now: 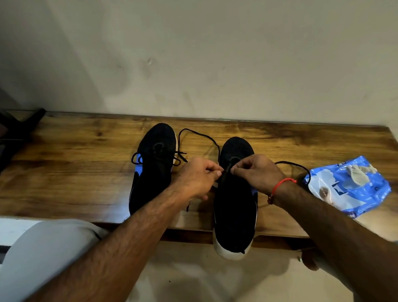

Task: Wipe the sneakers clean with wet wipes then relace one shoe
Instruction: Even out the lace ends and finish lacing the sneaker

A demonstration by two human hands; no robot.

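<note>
Both hands pinch the black lace (226, 169) over the eyelets of the right sneaker (236, 195): the left hand (199, 179) and right hand (258, 172) meet fingertip to fingertip, probably to feed an end through a hole. That sneaker lies toe toward the wall on the wooden bench (75, 165), heel overhanging the near edge, likely to bring it close, and both forearms reach in and converge over its tongue. Left of it lies the other sneaker (154, 166), laces loose; right of it, the blue wipes pack (353, 193) with a used wipe (359, 174) on top
</note>
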